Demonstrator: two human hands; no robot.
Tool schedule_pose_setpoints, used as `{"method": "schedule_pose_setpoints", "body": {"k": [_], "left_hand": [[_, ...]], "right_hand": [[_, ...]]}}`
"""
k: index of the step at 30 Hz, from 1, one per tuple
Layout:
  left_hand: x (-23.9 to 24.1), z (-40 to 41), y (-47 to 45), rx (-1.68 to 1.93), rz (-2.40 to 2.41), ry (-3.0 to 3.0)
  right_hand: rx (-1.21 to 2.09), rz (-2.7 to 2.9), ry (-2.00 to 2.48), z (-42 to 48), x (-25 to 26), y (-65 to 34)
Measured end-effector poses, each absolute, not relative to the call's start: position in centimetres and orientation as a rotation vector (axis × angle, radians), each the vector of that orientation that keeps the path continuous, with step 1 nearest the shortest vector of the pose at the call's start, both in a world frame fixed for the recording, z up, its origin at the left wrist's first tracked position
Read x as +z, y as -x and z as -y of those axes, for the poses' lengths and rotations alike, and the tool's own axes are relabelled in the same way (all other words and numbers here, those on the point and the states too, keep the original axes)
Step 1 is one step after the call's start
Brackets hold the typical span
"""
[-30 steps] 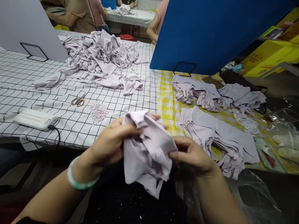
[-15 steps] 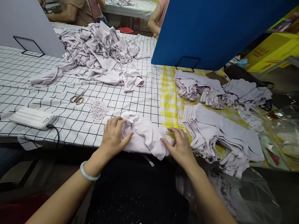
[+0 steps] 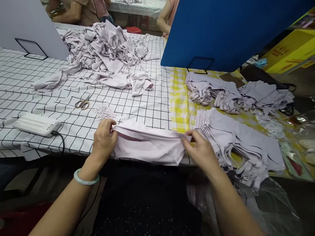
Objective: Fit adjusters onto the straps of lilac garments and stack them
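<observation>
A pale pinkish-lilac piece of fabric (image 3: 151,145) is stretched sideways along the table's front edge. My left hand (image 3: 104,136) pinches its left end, and my right hand (image 3: 199,145) pinches the right end. Between them the upper edge is pulled fairly straight, with a fold opening under it. Behind the cloth, to the left, lie small pale scraps (image 3: 104,112) and a pair of scissors (image 3: 83,103). Close to my right hand, stacked fabric pieces (image 3: 239,134) with dangling straps lie on the yellow checked cloth (image 3: 178,112).
A large heap of crumpled fabric (image 3: 108,47) covers the back of the table. A white power bank (image 3: 36,124) with a cable lies at left. A blue panel (image 3: 214,30) and a white panel (image 3: 26,20) stand upright. Other people (image 3: 73,8) sit beyond.
The fabric was bunched under my loosely spread hands. Now both hands grip its ends, and it is pulled out wide, with my hands farther apart.
</observation>
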State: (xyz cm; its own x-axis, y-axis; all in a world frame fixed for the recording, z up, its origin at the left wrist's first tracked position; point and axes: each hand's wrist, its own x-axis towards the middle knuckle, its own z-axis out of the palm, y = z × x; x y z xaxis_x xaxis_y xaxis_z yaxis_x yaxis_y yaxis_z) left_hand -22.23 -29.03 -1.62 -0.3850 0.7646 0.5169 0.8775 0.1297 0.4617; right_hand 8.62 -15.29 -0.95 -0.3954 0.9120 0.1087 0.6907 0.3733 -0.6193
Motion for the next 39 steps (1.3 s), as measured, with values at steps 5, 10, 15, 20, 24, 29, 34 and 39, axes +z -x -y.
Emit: {"method": "schedule_pose_setpoints", "body": {"k": [5, 10, 15, 20, 24, 29, 34, 39], "left_hand": [[-3.7, 28.9, 21.0, -0.893, 2.319, 1.716], [-3.9, 28.6, 20.3, -0.851, 2.325, 1.736], [-2.5, 27.9, 20.8, -0.831, 2.323, 1.665], [-2.4, 29.9, 21.7, -0.715, 2.341, 1.749], [-1.6, 31.3, 22.7, -0.631, 2.489, 1.873], [-0.1, 26.8, 23.3, -0.492, 2.651, 1.573], [-0.4, 22.5, 22.9, -0.394, 2.664, 1.775], [-0.5, 22.1, 23.5, -0.583, 2.652, 1.656]], "right_hand": [[0.385, 2.102, 1.309, 11.9, 0.3, -7.6], [0.294, 2.421, 1.052, 15.8, -2.2, -8.7], [0.012, 2.547, 1.075, 17.2, -3.4, -8.7], [0.067, 2.508, 1.019, 16.2, -3.0, -9.9], [0.377, 2.543, 0.997, 16.0, -2.6, -11.5], [0.502, 2.162, 1.449, 13.4, -2.3, -9.8], [0.393, 2.185, 1.612, 11.4, -3.5, -7.0], [0.687, 1.992, 1.514, 10.3, -3.5, -6.2]]}}
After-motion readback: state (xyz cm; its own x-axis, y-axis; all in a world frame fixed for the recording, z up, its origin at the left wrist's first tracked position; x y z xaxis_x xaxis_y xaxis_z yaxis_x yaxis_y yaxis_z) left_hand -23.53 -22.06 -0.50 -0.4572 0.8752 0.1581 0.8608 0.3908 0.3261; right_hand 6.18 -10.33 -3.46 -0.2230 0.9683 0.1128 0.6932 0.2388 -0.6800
